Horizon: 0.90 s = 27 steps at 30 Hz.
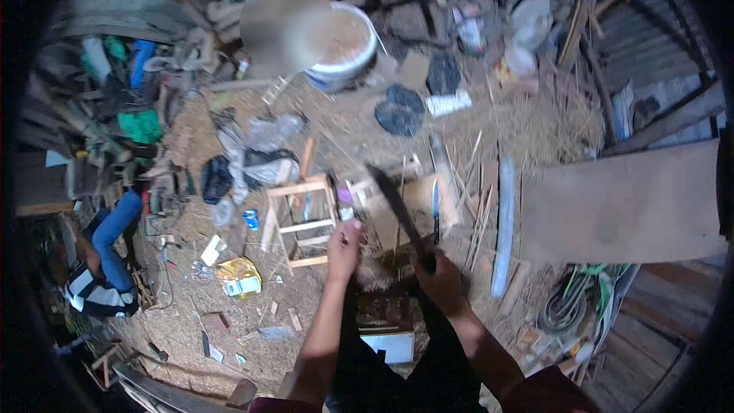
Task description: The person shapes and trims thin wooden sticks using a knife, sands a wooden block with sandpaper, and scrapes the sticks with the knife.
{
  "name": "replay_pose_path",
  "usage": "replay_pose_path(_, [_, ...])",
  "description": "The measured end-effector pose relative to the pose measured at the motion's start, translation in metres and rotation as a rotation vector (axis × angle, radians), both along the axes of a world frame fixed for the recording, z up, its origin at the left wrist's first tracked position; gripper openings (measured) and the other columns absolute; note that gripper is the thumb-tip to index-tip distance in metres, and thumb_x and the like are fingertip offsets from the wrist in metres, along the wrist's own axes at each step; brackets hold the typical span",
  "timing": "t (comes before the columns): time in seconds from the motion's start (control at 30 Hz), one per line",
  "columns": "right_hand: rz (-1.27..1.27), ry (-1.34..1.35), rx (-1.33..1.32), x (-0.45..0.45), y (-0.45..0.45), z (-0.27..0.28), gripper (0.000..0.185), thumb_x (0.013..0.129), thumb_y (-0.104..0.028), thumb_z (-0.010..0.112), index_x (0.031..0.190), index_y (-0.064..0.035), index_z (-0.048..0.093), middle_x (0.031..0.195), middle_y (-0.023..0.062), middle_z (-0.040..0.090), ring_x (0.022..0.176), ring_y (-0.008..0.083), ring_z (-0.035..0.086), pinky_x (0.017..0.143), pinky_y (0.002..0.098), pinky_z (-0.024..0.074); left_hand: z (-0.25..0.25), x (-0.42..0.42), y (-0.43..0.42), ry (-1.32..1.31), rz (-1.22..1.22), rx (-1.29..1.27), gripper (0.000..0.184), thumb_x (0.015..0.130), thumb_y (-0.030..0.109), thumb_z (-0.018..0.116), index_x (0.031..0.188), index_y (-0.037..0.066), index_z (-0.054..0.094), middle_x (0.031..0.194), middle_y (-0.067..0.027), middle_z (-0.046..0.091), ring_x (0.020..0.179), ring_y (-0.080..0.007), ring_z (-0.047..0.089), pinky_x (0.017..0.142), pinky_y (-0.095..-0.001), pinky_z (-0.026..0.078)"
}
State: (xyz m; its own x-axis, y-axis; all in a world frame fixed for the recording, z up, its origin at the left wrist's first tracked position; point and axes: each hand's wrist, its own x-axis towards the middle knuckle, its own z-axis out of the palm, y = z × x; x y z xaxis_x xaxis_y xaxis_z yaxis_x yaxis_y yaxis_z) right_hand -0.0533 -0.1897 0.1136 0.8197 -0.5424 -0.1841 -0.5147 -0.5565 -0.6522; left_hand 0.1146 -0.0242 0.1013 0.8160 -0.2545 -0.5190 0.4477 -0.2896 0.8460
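Note:
My right hand point(441, 281) is closed round the handle of a long dark machete point(394, 203), whose blade slants up and to the left. My left hand point(345, 245) is raised beside a wooden frame point(306, 222) with crossbars; its fingers are curled, and what they hold, if anything, is too small to make out. A knife point(436, 210) with a black handle lies on a board just right of the machete. Thin sticks point(480, 218) lie further right.
A white bucket point(348, 50) stands at the top. Black plastic bags point(399, 110) lie below it. At the right is a large flat sheet point(623, 210). A person in blue jeans point(115, 237) is at the far left. A yellow packet point(238, 277) and scraps litter the ground.

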Motion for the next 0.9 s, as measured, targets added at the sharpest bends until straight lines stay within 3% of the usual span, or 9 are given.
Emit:
replay_pose_path(0.1, [0.159,-0.055,0.069,-0.009,0.013,0.105,0.047,0.082,-0.035,0.072,0.114,-0.0032,0.060,0.088,0.0197,0.067,0.083,0.0382,0.066,0.070,0.0429,0.0529,0.074,-0.014,0.012,-0.084,-0.004,-0.152,0.032,0.097,0.034,0.057,0.103,0.003,0.065,0.074,0.0009,0.061,0.063,-0.0078,0.053,0.060,-0.0247,0.044])
replay_pose_path(0.17, [0.298,-0.060,0.111,-0.011,0.013,0.171,0.051,0.082,-0.038,0.072,0.116,-0.0023,0.059,0.096,0.0210,0.066,0.090,0.0387,0.065,0.076,0.0436,0.0522,0.142,-0.023,0.028,-0.176,-0.073,0.029,0.033,0.097,0.032,0.059,0.082,0.003,0.063,0.066,-0.0012,0.061,0.058,-0.0067,0.051,0.054,-0.0247,0.041])
replay_pose_path(0.23, [0.446,-0.055,0.134,-0.016,0.020,0.219,0.054,0.082,-0.041,0.070,0.117,-0.0016,0.058,0.104,0.0221,0.065,0.098,0.0395,0.063,0.083,0.0447,0.0505,0.182,-0.042,0.047,0.035,0.124,-0.082,0.034,0.096,0.029,0.059,0.073,0.004,0.060,0.062,-0.0039,0.061,0.054,-0.0087,0.053,0.052,-0.0249,0.042])
replay_pose_path(0.27, [0.567,0.100,0.110,-0.025,0.017,0.213,0.057,0.084,-0.044,0.068,0.119,-0.0015,0.057,0.110,0.0229,0.062,0.105,0.0408,0.059,0.088,0.0460,0.0475,0.205,-0.050,0.058,0.028,0.182,-0.062,0.033,0.096,0.028,0.060,0.074,0.004,0.060,0.061,-0.0047,0.062,0.053,-0.0094,0.054,0.051,-0.0248,0.041])
replay_pose_path(0.3, [0.638,-0.056,0.061,-0.032,0.017,0.208,0.054,0.084,-0.041,0.069,0.120,-0.0019,0.056,0.107,0.0225,0.063,0.103,0.0413,0.059,0.086,0.0463,0.0477,0.232,-0.062,0.068,0.025,0.246,-0.047,0.032,0.095,0.027,0.060,0.074,0.004,0.061,0.061,-0.0055,0.062,0.053,-0.0100,0.055,0.050,-0.0248,0.041])
replay_pose_path(0.4, [0.840,0.054,0.183,-0.025,0.021,0.289,0.043,0.083,-0.025,0.072,0.116,-0.0032,0.057,0.105,0.0222,0.063,0.101,0.0423,0.059,0.085,0.0468,0.0478,0.263,-0.112,0.101,-0.050,0.520,-0.062,0.028,0.094,0.024,0.061,0.076,0.003,0.062,0.064,-0.0074,0.064,0.053,-0.0112,0.058,0.048,-0.0242,0.041])
replay_pose_path(0.57, [1.171,-0.177,0.023,-0.027,0.017,0.331,0.038,0.077,-0.026,0.074,0.106,-0.0044,0.064,0.099,0.0183,0.066,0.103,0.0372,0.058,0.091,0.0479,0.0416,0.314,-0.216,0.121,-0.139,0.931,-0.149,0.025,0.094,0.021,0.061,0.080,0.000,0.062,0.066,-0.0067,0.063,0.053,-0.0106,0.058,0.046,-0.0222,0.040])
replay_pose_path(0.73, [1.305,-0.388,-0.079,-0.035,0.030,0.341,0.038,0.069,-0.035,0.080,0.092,-0.0064,0.070,0.091,0.0146,0.069,0.109,0.0342,0.054,0.097,0.0482,0.0323,0.317,-0.292,0.140,-0.220,1.242,-0.242,0.027,0.095,0.023,0.061,0.079,0.001,0.061,0.064,-0.0057,0.062,0.050,-0.0100,0.057,0.045,-0.0214,0.040])
replay_pose_path(0.9, [1.457,-0.409,-0.022,-0.021,0.091,0.356,0.043,0.068,-0.040,0.081,0.092,-0.0056,0.070,0.091,0.0129,0.068,0.109,0.0342,0.054,0.095,0.0475,0.0337,0.363,-0.319,0.179,-0.244,1.415,-0.209,0.029,0.095,0.026,0.061,0.078,0.002,0.059,0.064,-0.0047,0.060,0.051,-0.0104,0.056,0.048,-0.0223,0.040])
